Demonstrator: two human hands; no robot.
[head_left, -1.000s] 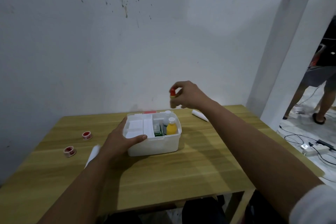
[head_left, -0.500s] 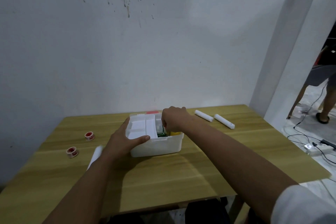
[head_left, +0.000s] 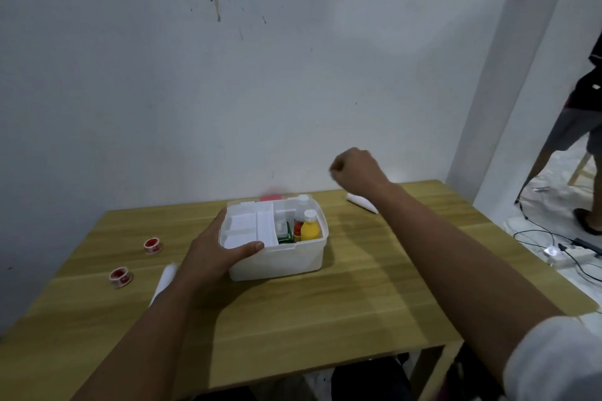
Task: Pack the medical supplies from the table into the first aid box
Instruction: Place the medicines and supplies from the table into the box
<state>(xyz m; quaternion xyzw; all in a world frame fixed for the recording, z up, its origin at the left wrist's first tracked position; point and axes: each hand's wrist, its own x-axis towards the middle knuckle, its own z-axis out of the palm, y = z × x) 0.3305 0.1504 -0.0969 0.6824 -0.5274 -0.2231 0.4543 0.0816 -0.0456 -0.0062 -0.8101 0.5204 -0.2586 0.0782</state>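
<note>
The white first aid box stands open in the middle of the wooden table. Inside it are white packets on the left, a green packet, a red-capped bottle, a yellow bottle and a clear bottle. My left hand grips the box's front left corner, thumb on the rim. My right hand hovers above the table behind the box's right side, fingers curled shut with nothing visible in them. A white gauze roll lies under that wrist. Two red tape rolls and a white roll lie at the left.
A plain white wall rises right behind the table. A person's legs show in the doorway at the right, with cables and a power strip on the floor there. A pink object lies behind the box.
My right hand carried the red-capped bottle down into the box, left it there, and has now risen back up and to the right, fingers curled. The left hand stayed on the box.
</note>
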